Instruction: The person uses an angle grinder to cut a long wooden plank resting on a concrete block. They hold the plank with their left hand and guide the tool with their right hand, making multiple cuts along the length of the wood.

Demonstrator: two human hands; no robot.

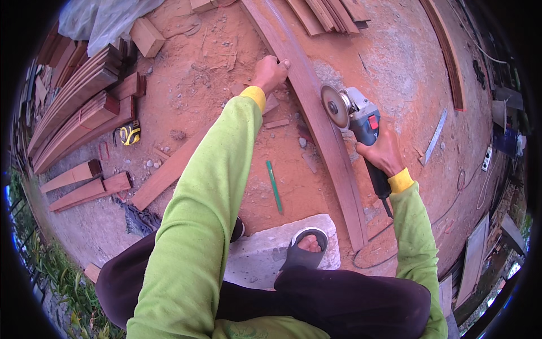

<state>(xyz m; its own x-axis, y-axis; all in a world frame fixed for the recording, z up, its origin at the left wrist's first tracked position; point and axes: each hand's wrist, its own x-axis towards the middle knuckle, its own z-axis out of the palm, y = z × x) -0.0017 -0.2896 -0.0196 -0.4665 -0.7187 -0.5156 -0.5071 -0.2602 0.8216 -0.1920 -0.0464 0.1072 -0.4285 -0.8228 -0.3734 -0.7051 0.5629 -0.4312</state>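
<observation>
A long reddish-brown plank (339, 181) runs from the top centre down to the lower right. My left hand (271, 74) is closed on its left edge in the upper half. My right hand (383, 148) grips a dark angle grinder (366, 124) with a red switch; its round disc (334, 107) is over the plank, whether touching I cannot tell. Another board (161, 178) lies partly hidden under my left arm. A green pencil (274, 186) lies between the boards.
Stacked timber pieces (79, 113) and a yellow tape measure (130, 133) lie left, with plastic sheeting (113, 20) behind. More boards (322, 14) lie at the top. A metal ruler (433, 137), cables and a power strip (486, 158) are right. My sandalled foot rests on a pale slab (254, 248).
</observation>
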